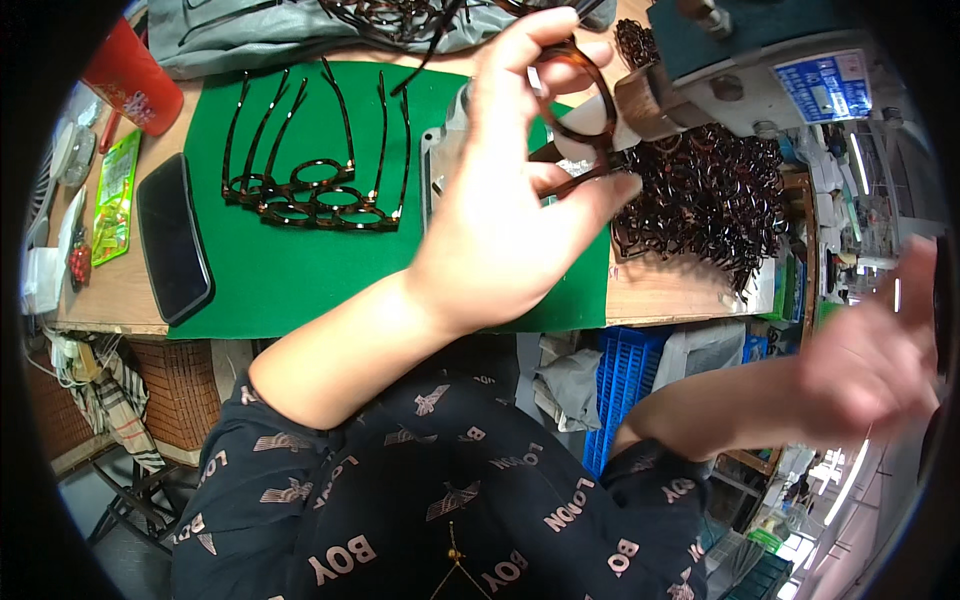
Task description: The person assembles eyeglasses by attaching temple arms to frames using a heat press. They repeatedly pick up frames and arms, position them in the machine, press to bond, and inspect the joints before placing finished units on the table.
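Note:
My left hand [500, 200] is raised over the table, its fingers and thumb closed on a brown tortoiseshell glasses frame [603, 105]. The frame's round rim sits right beside the metal part of a machine [715, 95] at the upper right. Far off to the right, my right hand [870, 350] is smeared by motion. Its fingers lie close to a dark thing at the picture's rim, and I cannot make out whether they touch it. On a green mat [300, 285] rest several dark tortoiseshell glasses [325, 205], their temples pointing away from me.
Below the machine lies a heap of dark frame parts [700, 200]. A black phone [175, 240], a green packet [117, 200] and a red cup [135, 80] stand along the left. Grey cloth [240, 40] with more frames lies at the back. A blue crate [625, 385] is under the table edge.

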The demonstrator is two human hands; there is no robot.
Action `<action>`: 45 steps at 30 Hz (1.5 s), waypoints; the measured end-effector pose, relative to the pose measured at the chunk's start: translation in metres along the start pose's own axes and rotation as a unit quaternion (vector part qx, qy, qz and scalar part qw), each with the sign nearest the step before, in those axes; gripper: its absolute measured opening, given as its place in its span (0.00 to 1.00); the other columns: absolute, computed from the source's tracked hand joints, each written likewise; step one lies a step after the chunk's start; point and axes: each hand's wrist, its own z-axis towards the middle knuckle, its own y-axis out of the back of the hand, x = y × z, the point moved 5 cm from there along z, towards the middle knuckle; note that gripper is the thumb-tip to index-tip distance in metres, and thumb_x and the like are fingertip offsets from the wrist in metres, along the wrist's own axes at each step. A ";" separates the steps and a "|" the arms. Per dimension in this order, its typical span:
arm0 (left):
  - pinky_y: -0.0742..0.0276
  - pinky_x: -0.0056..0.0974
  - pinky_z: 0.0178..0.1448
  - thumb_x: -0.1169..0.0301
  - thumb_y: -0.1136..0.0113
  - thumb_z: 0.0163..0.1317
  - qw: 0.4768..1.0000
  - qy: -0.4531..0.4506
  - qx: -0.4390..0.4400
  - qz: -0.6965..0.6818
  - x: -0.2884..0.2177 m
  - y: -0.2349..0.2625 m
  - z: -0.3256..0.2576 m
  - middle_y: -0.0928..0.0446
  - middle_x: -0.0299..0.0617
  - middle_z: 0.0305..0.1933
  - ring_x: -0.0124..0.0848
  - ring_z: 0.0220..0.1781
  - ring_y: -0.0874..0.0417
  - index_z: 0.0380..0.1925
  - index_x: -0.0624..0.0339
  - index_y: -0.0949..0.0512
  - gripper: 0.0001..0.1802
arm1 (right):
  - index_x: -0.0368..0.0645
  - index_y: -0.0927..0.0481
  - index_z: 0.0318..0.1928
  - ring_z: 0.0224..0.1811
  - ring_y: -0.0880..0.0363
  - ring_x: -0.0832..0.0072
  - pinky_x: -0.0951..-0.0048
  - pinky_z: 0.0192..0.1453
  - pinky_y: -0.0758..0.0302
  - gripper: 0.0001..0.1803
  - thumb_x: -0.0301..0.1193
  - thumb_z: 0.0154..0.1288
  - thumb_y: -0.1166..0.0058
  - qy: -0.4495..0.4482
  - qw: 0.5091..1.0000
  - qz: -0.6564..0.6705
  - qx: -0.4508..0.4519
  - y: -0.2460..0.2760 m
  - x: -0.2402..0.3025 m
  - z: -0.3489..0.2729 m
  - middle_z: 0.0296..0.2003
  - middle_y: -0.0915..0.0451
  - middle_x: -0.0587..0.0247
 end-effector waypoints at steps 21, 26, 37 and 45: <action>0.29 0.29 0.17 0.85 0.49 0.48 0.975 0.144 -0.038 -0.167 -0.027 0.031 -0.060 0.33 0.42 0.31 0.33 0.25 0.25 0.56 0.59 0.43 0.32 | 0.38 0.25 0.30 0.27 0.29 0.68 0.72 0.33 0.32 0.06 0.19 0.51 0.42 -0.402 0.850 -0.158 0.302 -0.036 -0.100 -0.244 0.25 0.28 0.59; 0.25 0.36 0.26 0.61 0.43 0.55 0.946 0.142 0.124 -0.266 -0.028 0.023 -0.056 0.29 0.45 0.27 0.41 0.28 0.24 0.29 0.61 0.28 0.13 | 0.38 0.25 0.30 0.30 0.29 0.66 0.71 0.35 0.32 0.06 0.19 0.50 0.42 -0.395 0.862 -0.136 0.287 -0.033 -0.103 -0.244 0.25 0.28 0.60; 0.34 0.25 0.26 0.77 0.50 0.61 0.847 0.386 0.299 -0.210 -0.022 0.019 -0.082 0.28 0.36 0.22 0.22 0.22 0.27 0.36 0.67 0.32 0.06 | 0.41 0.27 0.31 0.33 0.29 0.60 0.65 0.39 0.33 0.05 0.25 0.53 0.44 -0.287 0.841 -0.134 0.439 -0.046 -0.111 -0.231 0.27 0.29 0.58; 0.43 0.24 0.20 0.73 0.54 0.63 0.782 0.551 0.225 -0.188 -0.003 0.013 -0.101 0.25 0.40 0.17 0.19 0.16 0.32 0.40 0.65 0.34 0.08 | 0.39 0.28 0.32 0.33 0.28 0.61 0.68 0.39 0.31 0.06 0.21 0.53 0.47 -0.330 0.864 -0.101 0.368 -0.053 -0.091 -0.214 0.29 0.27 0.57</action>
